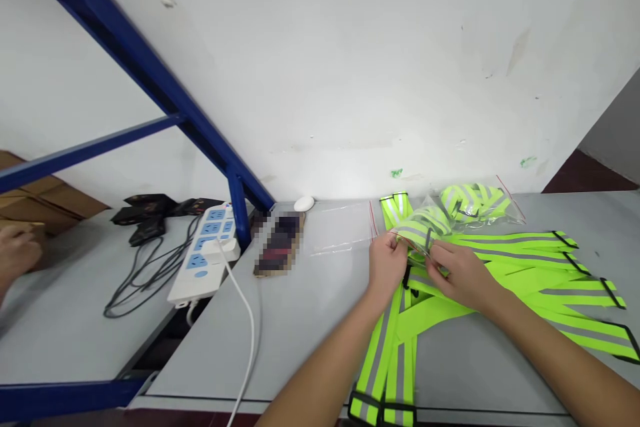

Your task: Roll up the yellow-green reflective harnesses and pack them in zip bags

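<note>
Right of centre, my left hand (387, 263) pinches the edge of a clear plastic bag (425, 221) that has a yellow-green reflective strap in it. On the bag's other side, my right hand (457, 270) has its fingers closed at the opening. Under and around both hands lie loose yellow-green straps (525, 270) with grey stripes and black buckles. Behind them, near the wall, rests a second bag (475, 203) with a folded strap inside. Flat to the left of my hands is a clear bag with a red edge (340, 228).
A blurred phone-like object (279, 245) and a white round item (304, 203) lie on the grey table (215, 353). Further left are a blue frame (125, 47), a white power strip (205, 257) with cables, black packets (150, 213), cardboard boxes (55, 197) and another person's hand (19, 253).
</note>
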`<state>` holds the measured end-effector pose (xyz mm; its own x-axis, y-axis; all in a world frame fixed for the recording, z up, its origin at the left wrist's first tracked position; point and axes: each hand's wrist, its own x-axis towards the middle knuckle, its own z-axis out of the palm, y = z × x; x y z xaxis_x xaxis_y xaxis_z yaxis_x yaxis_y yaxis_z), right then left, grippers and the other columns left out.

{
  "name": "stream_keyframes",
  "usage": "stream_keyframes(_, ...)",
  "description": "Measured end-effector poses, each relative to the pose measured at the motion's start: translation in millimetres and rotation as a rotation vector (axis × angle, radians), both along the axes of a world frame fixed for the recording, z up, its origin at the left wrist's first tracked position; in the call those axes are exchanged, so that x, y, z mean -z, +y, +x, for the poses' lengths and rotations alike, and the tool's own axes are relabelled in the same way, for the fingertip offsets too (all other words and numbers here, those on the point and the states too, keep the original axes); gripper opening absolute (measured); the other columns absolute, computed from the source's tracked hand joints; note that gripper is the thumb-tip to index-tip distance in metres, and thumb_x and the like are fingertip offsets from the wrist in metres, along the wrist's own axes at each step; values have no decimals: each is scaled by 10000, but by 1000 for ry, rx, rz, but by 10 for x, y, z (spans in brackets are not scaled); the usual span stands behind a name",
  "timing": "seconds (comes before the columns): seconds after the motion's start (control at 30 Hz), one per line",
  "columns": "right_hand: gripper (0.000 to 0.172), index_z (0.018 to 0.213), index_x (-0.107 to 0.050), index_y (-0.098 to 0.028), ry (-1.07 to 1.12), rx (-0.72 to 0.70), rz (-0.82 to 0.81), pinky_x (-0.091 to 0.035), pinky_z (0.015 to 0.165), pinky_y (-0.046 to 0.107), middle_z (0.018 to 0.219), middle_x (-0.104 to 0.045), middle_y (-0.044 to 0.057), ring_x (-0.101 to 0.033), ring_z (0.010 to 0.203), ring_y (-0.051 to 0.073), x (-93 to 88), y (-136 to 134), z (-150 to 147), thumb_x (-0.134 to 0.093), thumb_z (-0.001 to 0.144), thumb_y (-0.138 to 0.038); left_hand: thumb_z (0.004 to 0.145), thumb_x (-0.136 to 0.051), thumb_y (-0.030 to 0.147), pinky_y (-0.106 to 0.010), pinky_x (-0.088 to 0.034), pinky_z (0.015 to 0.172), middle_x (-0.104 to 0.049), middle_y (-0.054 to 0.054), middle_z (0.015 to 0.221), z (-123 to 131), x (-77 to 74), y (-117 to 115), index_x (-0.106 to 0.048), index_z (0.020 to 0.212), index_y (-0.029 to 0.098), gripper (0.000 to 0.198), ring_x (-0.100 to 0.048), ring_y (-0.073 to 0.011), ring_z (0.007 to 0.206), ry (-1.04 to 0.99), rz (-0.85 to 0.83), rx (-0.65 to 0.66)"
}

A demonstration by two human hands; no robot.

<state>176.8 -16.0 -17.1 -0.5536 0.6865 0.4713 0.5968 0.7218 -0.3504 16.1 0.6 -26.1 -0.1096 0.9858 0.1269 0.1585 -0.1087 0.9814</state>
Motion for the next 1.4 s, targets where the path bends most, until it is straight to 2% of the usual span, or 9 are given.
stream_keyframes(0.13, 268, 652, -326, -235, 29, 137, 42, -252, 481, 255, 578, -417, -39, -369, 483, 115, -15, -20, -28, -450, 883, -180, 803, -520, 284, -236, -205, 498, -292, 66, 491, 27, -31, -58, -341, 508, 197, 355, -274, -88, 492, -13, -17, -23)
stream_keyframes(0.33, 368, 812, -447, -225, 29, 425, 46, -360, 543, 284, 743, -528, 17, -506, 627, 182, -161, 40, 84, -649, 786, -532, 925, -378, 523, -263, -324, 541, -424, 37, 478, 10, -183, -200, -418, 552, 202, 493, -431, -127, 493, 22, -114, 268)
stream_keyframes(0.47, 367, 1101, -492, -197, 36, 352, 5, -438, 693, 339, 1058, -569, 108, -568, 884, 251, -218, 87, 162, -647, 815, -367, 944, -371, 464, -277, -279, 547, -441, 11, 552, 3, -222, -256, -420, 537, 200, 488, -406, -138, 548, 241, 27, 356)
stream_keyframes(0.57, 166, 973, -552, -212, -11, 317, -2, -415, 668, 321, 979, -588, 75, -558, 808, 222, -178, 110, 160, -562, 813, -171, 949, -378, 374, -289, -255, 560, -427, -1, 580, 37, -225, -310, -380, 510, 202, 471, -387, -142, 556, 306, 152, 450)
stream_keyframes(0.7, 218, 778, -553, -207, -26, 434, 144, -354, 612, 307, 823, -566, 57, -509, 702, 202, -93, 157, 100, -482, 696, -18, 935, -404, 309, -292, -266, 573, -422, -7, 562, 106, -193, -374, -395, 493, 205, 455, -391, -147, 549, 283, 194, 497)
stream_keyframes(0.87, 140, 939, -577, -194, -15, 339, -5, -419, 685, 337, 910, -557, 70, -524, 727, 199, -165, 127, 88, -550, 808, -153, 936, -399, 326, -275, -335, 583, -543, -20, 602, 113, -134, -342, -508, 525, 190, 446, -495, -149, 582, 163, 64, 308)
stream_keyframes(1.03, 467, 1258, -476, -268, 8, 95, -322, -493, 723, 313, 1180, -484, 83, -578, 868, 189, -299, 67, 250, -644, 822, -289, 913, -418, 341, -256, -369, 559, -542, -1, 534, 39, -123, -269, -525, 507, 179, 450, -528, -142, 538, 124, -87, 256)
stream_keyframes(1.3, 418, 992, -561, -225, 1, 428, -296, -358, 535, 233, 977, -585, 29, -544, 652, 147, -63, 135, 145, -505, 661, 25, 897, -402, 213, -257, -247, 509, -382, 25, 567, 88, -84, -326, -304, 537, 189, 374, -361, -96, 517, 388, 271, 498)
stream_keyframes(1.4, 500, 1033, -572, -213, 38, 449, -283, -361, 570, 237, 952, -619, 35, -571, 710, 172, 10, 152, 102, -473, 621, 52, 868, -417, 187, -254, -235, 492, -328, 41, 550, 89, -63, -311, -241, 556, 200, 359, -327, -92, 497, 377, 292, 395)
